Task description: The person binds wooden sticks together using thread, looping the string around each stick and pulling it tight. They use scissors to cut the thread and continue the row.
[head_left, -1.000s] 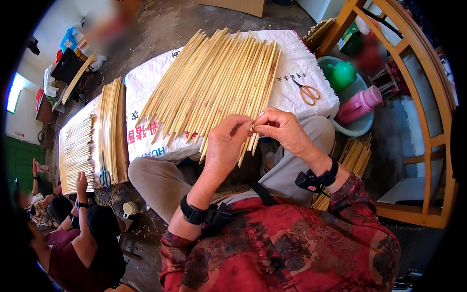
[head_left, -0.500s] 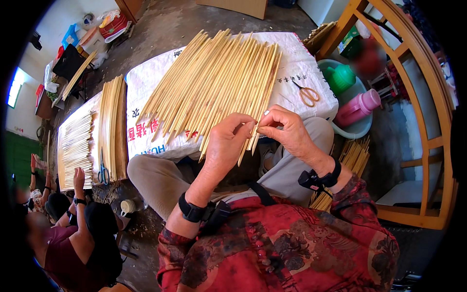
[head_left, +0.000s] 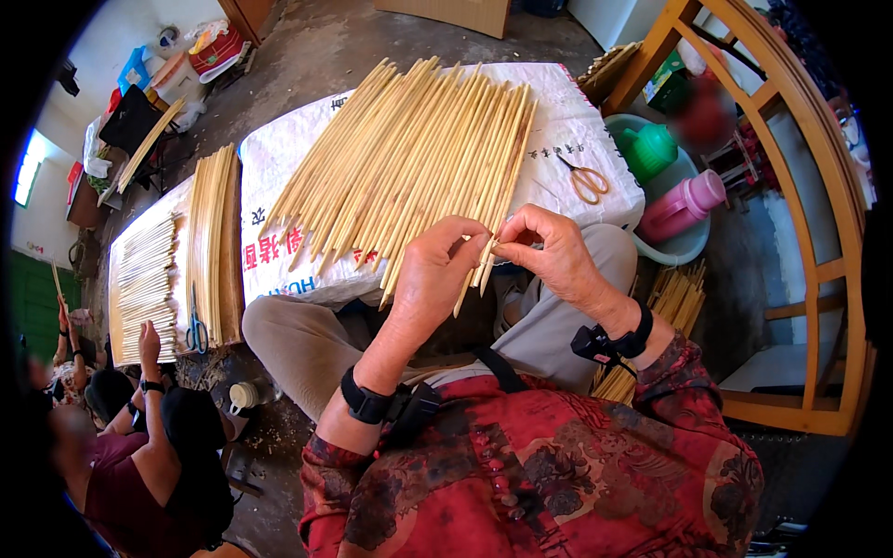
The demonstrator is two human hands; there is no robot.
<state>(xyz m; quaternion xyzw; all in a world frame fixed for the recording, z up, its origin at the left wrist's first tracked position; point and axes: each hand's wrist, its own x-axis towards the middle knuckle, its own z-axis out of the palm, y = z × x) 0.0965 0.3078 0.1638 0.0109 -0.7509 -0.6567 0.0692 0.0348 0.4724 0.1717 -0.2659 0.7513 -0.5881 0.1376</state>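
A wide row of pale, straw-coloured reed stalks (head_left: 400,158) lies side by side on a white printed sack cloth (head_left: 279,139) spread over the table in front of me. At the row's near right end, my left hand (head_left: 437,268) is closed, thumb and fingers pinching the stalk ends. Right beside it my right hand (head_left: 549,253) makes a pinch too, its fingertips nearly meeting the left ones. Whatever is between the right fingertips is too small to make out. Scissors with tan handles (head_left: 589,183) lie on the cloth right of the stalks.
A pale basin (head_left: 684,244) holds a green flask (head_left: 648,151) and a pink flask (head_left: 686,205). A wooden frame (head_left: 819,232) stands at right. Loose stalks (head_left: 679,296) lie by my right knee. To the left, co-workers sit at another table with stalks (head_left: 212,242) and blue-handled scissors (head_left: 196,333).
My right hand's fingers have shifted very slightly while both hands stay at the same stalk ends. At far left, a co-worker's hands have moved a little.
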